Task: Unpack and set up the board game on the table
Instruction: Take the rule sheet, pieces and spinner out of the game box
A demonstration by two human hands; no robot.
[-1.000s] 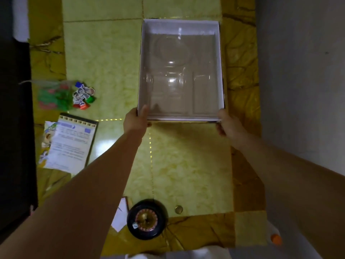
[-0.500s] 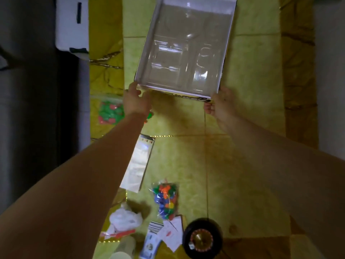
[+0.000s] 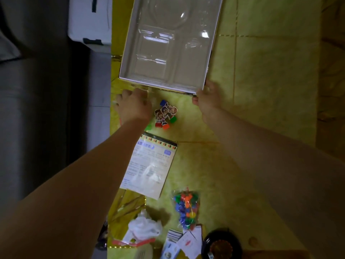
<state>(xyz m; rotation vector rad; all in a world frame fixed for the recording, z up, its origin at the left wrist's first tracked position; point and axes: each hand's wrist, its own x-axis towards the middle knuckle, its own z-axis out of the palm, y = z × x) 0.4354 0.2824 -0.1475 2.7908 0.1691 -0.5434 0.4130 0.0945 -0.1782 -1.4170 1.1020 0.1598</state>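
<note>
My left hand (image 3: 132,107) has come off the emptied box (image 3: 168,53), now at 12 o'clock on the table (image 3: 261,90); I cannot tell its grip. My right hand (image 3: 207,98) holds the box's corner. The box looks done; the pawns (image 3: 165,114) come next.

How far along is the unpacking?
Unpacking looks done: the box is empty down to its clear insert, and the standees, rule sheet, bag of coloured pieces, cards and spinner wheel lie on the table. In hand: the right hand grips the box's near corner; the left hand is beside the standees, grip unclear. Left: probably set the box aside, open the bag, arrange pieces.
</note>
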